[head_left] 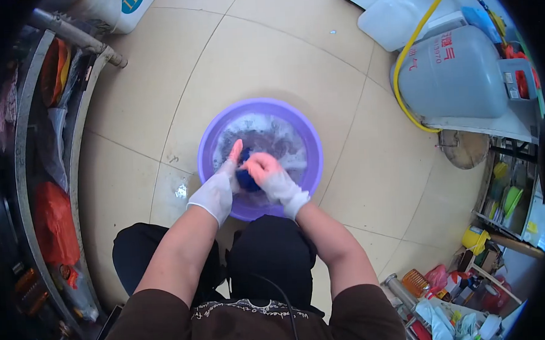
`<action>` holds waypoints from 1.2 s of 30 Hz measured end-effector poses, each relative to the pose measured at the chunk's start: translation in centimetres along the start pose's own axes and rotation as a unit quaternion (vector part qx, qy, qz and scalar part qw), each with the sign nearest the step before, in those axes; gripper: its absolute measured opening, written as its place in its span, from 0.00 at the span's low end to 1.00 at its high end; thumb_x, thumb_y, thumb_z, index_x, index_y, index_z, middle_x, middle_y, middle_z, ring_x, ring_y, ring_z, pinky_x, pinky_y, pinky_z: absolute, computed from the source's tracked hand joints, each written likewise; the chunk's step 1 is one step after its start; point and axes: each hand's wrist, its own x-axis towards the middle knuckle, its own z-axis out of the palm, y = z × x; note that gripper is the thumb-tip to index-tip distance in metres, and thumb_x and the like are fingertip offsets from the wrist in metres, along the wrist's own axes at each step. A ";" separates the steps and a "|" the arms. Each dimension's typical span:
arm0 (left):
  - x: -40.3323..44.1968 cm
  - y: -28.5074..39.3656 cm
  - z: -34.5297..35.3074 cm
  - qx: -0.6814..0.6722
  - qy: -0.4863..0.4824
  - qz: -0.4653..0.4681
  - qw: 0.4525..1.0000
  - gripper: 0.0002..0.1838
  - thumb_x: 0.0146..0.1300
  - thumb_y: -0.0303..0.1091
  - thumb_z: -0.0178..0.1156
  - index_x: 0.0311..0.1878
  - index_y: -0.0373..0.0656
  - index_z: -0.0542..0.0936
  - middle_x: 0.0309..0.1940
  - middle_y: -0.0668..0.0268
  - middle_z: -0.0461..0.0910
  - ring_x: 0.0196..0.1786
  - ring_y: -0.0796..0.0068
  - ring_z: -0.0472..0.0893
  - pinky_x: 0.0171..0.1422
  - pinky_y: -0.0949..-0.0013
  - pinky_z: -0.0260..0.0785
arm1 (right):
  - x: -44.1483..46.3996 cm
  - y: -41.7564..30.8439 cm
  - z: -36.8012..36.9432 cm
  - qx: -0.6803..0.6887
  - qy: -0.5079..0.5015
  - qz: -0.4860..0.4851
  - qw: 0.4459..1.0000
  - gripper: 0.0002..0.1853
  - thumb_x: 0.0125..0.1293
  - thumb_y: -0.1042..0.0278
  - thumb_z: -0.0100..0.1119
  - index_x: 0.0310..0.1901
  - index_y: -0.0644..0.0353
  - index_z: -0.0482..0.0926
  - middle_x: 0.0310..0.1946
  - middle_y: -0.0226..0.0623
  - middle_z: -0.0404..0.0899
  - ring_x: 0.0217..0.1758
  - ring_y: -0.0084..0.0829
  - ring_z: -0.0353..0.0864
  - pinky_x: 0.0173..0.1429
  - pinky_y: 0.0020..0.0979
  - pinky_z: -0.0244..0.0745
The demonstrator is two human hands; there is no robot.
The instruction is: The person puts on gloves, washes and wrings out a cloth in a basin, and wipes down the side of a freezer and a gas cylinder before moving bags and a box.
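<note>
Right hand [265, 170] grips blue cloth [247, 181]; left hand [229, 164] alongside.

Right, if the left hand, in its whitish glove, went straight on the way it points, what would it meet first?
Probably the white soapy foam ahead of the left hand, inside the round purple plastic basin; the hand's height is unclear.

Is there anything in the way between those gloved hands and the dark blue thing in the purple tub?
Nothing visible except the gloves. The right hand is curled against the dark blue item, and the left hand is close beside it.
</note>
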 end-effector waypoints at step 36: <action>-0.4 -2.6 5.1 0.034 0.125 0.170 0.977 0.16 0.70 0.42 0.51 0.50 0.40 0.78 0.40 0.64 0.81 0.40 0.70 0.80 0.50 0.66 0.73 | 2.2 3.6 -3.1 -0.234 0.161 -0.033 0.958 0.29 0.69 0.49 0.47 0.16 0.63 0.75 0.19 0.56 0.73 0.25 0.57 0.74 0.36 0.51 0.70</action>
